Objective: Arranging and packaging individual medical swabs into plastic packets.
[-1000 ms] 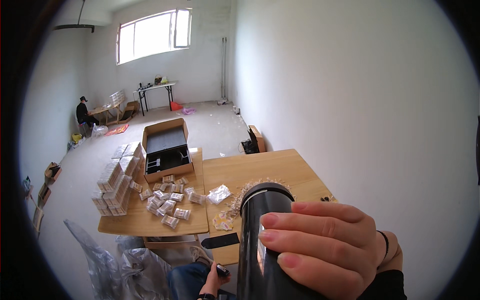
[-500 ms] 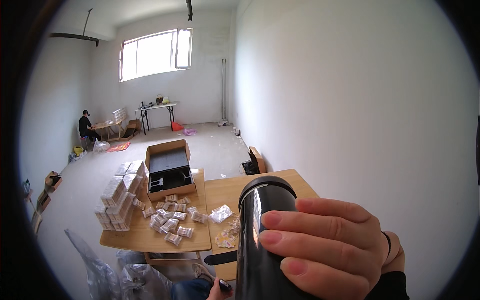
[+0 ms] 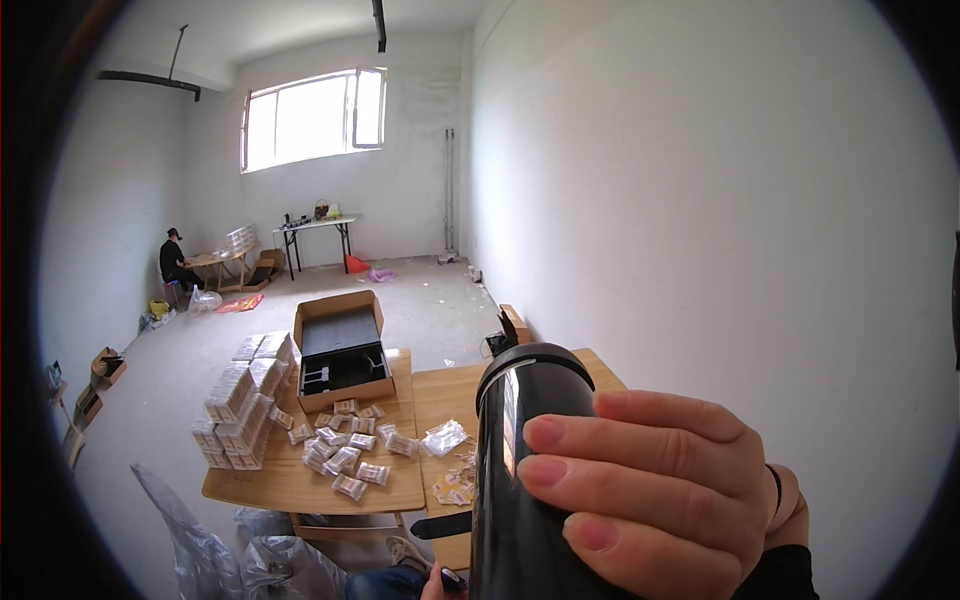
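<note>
A glossy black rounded object (image 3: 505, 500) with a curved top rim stands very close at the lower right, reflecting the window. My right hand (image 3: 650, 480) lies against its right side with the fingers wrapped across it; the thumb is hidden. A dark band (image 3: 440, 525) sticks out left of this object. At the lower edge, only a bit of my left hand (image 3: 432, 585) shows, closed on a small black device (image 3: 453, 579). Beyond lies a wooden table (image 3: 300, 492) with several small clear-wrapped packets (image 3: 342, 459) and stacked wrapped packs (image 3: 240, 425).
An open cardboard box (image 3: 345, 365) with a black insert stands on the table. Clear bags (image 3: 445, 436) and yellowish cards (image 3: 453, 488) lie on the adjoining tabletop. Plastic sheeting (image 3: 290, 568) is on the floor. Far left, a person (image 3: 175, 262) sits at a low table.
My view has tilted slightly up, so the room and tables sit a little lower in the picture. My right hand stays on the black object, nearly unmoved.
</note>
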Available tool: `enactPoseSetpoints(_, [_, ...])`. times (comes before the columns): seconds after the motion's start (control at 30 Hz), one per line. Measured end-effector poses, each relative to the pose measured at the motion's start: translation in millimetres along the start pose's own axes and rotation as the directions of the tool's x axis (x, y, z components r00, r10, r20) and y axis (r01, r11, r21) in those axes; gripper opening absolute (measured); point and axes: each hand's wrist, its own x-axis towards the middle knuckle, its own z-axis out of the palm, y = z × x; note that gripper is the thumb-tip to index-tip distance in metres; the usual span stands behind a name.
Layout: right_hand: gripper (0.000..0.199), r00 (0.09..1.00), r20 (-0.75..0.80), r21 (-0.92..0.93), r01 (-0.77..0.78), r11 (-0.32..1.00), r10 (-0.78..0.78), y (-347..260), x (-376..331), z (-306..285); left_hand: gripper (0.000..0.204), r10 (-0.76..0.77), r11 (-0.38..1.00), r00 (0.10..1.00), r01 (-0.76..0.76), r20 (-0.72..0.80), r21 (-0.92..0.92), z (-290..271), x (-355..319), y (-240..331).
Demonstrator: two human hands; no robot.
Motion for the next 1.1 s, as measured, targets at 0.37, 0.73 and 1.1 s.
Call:
enactPoseSetpoints(0.37, [0.034, 0.999, -0.005, 0.007, 0.050, 0.999, -0.050, 2.2, 0.6, 1.5, 0.058, 0.003, 0.994, 0.988, 0.015, 0.154, -0.111, -22.4, 18.6, -7.7])
enactPoseSetpoints(0.73, [0.035, 1.000, -0.019, 0.014, 0.006, 1.000, -0.006, 1.1, 4.6, 2.2, 0.052, 0.079, 0.971, 0.996, -0.086, -0.040, -0.223, -29.3, 55.5, -21.2])
enactPoseSetpoints(1.1, [0.035, 0.997, -0.022, -0.024, 0.078, 0.997, -0.078, 9.8, -3.9, 2.5, 0.056, -0.002, 0.999, 0.997, 0.005, 0.075, -0.032, 10.1, -17.1, 6.5])
